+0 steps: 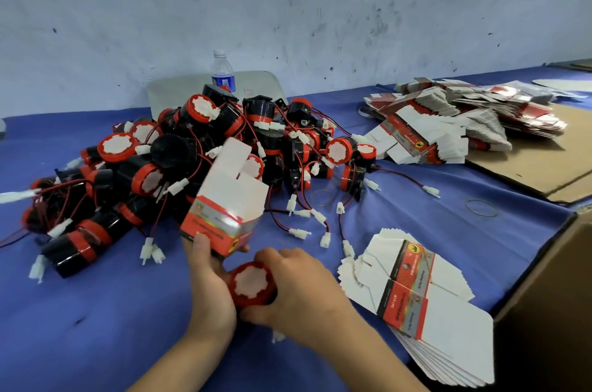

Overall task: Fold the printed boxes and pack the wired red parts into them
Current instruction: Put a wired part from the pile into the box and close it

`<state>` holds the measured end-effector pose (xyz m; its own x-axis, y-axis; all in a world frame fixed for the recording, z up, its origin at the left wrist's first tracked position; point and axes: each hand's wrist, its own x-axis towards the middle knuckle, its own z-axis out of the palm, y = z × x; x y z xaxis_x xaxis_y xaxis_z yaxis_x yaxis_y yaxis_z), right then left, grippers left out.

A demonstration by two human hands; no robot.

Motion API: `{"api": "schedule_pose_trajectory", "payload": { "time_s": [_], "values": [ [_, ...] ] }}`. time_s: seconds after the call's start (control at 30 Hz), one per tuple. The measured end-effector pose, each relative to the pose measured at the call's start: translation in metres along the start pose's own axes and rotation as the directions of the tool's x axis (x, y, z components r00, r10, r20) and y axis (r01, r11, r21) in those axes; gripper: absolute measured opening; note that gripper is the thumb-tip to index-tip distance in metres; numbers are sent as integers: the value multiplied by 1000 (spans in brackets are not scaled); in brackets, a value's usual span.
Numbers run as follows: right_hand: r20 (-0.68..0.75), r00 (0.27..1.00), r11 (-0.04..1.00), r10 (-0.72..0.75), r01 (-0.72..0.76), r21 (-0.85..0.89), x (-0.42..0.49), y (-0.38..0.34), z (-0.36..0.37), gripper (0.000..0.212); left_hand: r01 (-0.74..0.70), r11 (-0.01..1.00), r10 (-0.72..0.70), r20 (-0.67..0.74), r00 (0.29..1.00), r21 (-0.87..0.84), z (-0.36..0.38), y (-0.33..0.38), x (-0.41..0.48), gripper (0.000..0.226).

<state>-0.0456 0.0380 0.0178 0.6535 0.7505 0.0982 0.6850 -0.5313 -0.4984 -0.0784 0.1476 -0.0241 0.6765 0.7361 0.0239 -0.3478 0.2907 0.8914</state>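
Your right hand (298,289) is closest to you, its fingers curled around a round red-capped part with a white notched face (252,282), held low over the blue cloth-covered table (96,311). Your left hand (208,282) lies right against that part. Its thumb and fingers pinch the bottom end of an opened red-and-white printed cardboard box (224,218). The box tilts away from you with its white flaps standing open at the far end.

Just to your right, a fanned stack of flat unfolded printed boxes (413,292) rests on the cloth, beside the edge of a big brown carton (551,311). Beyond the box you hold sits a heap of black-and-red wired parts (192,161), their red leads and white plugs trailing across the cloth. Farther right, a second heap of flat boxes (448,122) partly overlaps a brown corrugated cardboard sheet (528,167). Behind the parts, a clear plastic water bottle with a blue label (222,71) stands against the pale scuffed wall (288,7).
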Motion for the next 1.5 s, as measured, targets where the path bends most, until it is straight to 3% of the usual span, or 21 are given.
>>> {"api": "schedule_pose_trajectory", "payload": {
  "time_s": [0.07,0.17,0.3,0.4,0.53,0.67,0.8,0.9,1.0,1.07,1.2,1.37,1.43,1.5],
  "values": [
    [-34,997,983,69,-62,175,0,7,-17,47,44,990,-42,20,999,-131,0,2,4,55],
    [-205,969,932,141,-60,359,-2,19,-45,40,105,970,-101,28,994,-219,1,8,5,56],
    [-431,896,830,112,154,535,-7,17,-59,46,163,974,-148,102,984,-158,0,5,5,52],
    [-495,867,826,48,245,508,-6,11,-50,54,160,982,-143,166,976,-96,3,3,1,50],
    [-421,907,838,-33,254,483,-3,9,-37,51,63,998,-53,256,965,-31,2,-4,-4,46],
    [-301,952,835,-51,205,510,0,12,-28,31,-35,999,40,310,950,-22,-2,0,-2,56],
    [-295,949,951,-111,187,245,3,18,-25,9,-85,996,71,312,947,31,-4,-1,2,35],
    [-256,955,985,-147,166,53,2,21,-25,15,-102,990,64,344,937,94,-5,-1,3,25],
    [-259,956,991,-136,134,-28,2,22,-24,18,-157,968,54,449,892,195,-5,0,1,64],
    [-238,963,991,-127,113,-73,2,23,-25,27,-267,911,83,494,866,315,-1,-3,0,76],
    [-153,973,984,-175,168,-56,6,26,-31,44,-281,865,105,398,911,416,1,-9,2,69],
    [-293,956,998,-28,43,45,3,28,-42,32,-298,774,155,289,945,559,-1,-3,-1,70],
    [-235,970,997,69,-57,60,0,35,-47,29,-293,724,154,268,951,625,-1,-4,-1,66],
    [-90,985,985,149,-140,106,-4,41,-53,33,-281,703,132,268,954,654,-2,-8,-1,65]
  ]
}}
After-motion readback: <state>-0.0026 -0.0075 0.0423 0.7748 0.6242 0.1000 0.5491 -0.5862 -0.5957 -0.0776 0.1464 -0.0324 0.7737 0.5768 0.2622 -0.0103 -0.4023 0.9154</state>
